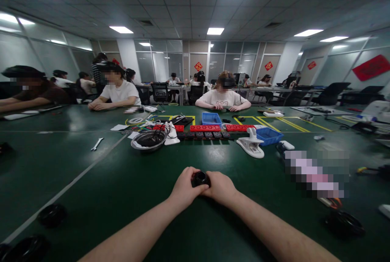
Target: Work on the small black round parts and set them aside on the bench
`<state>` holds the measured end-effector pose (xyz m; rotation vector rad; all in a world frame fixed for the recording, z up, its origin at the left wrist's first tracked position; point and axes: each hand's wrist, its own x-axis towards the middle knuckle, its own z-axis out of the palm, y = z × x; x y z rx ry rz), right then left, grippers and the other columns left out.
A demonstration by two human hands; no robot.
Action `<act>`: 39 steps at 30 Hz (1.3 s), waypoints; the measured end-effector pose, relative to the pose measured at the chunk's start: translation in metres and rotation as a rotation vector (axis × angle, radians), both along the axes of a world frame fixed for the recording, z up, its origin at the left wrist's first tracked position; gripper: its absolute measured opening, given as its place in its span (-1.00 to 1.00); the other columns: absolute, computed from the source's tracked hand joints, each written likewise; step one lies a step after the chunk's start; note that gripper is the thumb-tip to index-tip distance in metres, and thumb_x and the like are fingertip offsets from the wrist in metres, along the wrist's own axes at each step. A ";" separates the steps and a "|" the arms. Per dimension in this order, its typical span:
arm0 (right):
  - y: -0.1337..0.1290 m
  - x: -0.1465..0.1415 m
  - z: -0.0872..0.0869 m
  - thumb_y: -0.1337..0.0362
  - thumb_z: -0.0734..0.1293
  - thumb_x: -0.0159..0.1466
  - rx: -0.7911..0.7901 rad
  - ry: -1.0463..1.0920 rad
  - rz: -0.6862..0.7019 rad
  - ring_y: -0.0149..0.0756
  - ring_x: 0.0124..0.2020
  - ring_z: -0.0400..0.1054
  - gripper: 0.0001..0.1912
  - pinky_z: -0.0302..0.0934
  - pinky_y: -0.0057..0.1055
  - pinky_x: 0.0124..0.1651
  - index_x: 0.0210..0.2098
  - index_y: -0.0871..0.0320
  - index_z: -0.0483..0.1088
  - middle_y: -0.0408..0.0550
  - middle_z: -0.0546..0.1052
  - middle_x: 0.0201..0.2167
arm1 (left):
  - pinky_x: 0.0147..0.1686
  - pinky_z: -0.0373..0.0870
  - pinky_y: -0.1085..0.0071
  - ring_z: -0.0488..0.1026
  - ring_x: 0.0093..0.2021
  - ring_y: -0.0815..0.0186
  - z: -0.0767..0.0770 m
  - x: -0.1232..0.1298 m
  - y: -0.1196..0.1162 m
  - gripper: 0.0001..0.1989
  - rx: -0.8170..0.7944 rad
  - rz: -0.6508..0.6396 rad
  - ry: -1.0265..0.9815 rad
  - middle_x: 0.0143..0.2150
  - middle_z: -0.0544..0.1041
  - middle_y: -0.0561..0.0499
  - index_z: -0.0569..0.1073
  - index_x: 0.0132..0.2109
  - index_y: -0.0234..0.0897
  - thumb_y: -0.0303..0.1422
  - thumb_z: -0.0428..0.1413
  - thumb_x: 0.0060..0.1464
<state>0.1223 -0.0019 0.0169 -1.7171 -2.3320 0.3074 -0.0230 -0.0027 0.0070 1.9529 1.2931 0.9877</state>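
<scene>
Both of my hands close around a small black round part (201, 178) with a hole in its top, at the middle of the green table. My left hand (186, 187) wraps its left side, thumb across the front. On the other side my right hand (221, 187) grips it, fingers curled behind. Most of the part's sides are hidden by my fingers, and its exact kind is not clear. Similar-looking black ring-shaped parts lie at the lower left (52, 215) and the lower right (345, 223).
Beyond my hands stand a steel bowl (148, 141), a white clip base (251, 145), red socket strips (205, 128) and blue bins (269, 136). A wrench (97, 144) lies left on the green table (128, 180). A person (224, 95) sits opposite; others sit farther left.
</scene>
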 end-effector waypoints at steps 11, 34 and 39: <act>0.017 0.029 0.012 0.22 0.37 -0.06 -0.352 0.354 0.396 -0.33 -0.32 0.27 -0.56 0.12 -0.47 -0.32 -0.18 0.17 0.28 -0.13 0.41 -0.31 | -0.36 0.21 0.46 0.27 -0.32 0.31 0.003 -0.008 0.007 -0.59 -0.072 -0.242 -0.004 -0.29 0.29 0.05 0.34 -0.23 -0.26 -0.23 0.21 -0.29; 0.021 0.034 0.007 0.28 0.35 -0.04 -0.457 0.404 0.384 -0.41 -0.40 0.23 -0.67 0.10 -0.53 -0.38 -0.27 0.19 0.28 -0.19 0.37 -0.40 | -0.30 0.22 0.41 0.29 -0.27 0.28 -0.002 -0.006 0.007 -0.61 -0.076 -0.255 -0.049 -0.27 0.32 0.03 0.33 -0.21 -0.27 -0.29 0.21 -0.26; 0.020 0.030 0.003 0.21 0.38 -0.11 -0.406 0.347 0.320 -0.41 -0.44 0.23 -0.62 0.08 -0.55 -0.47 -0.32 0.19 0.25 -0.19 0.37 -0.43 | -0.29 0.23 0.39 0.30 -0.25 0.26 -0.001 -0.002 0.002 -0.60 -0.082 -0.186 -0.043 -0.26 0.32 0.03 0.32 -0.23 -0.27 -0.31 0.23 -0.30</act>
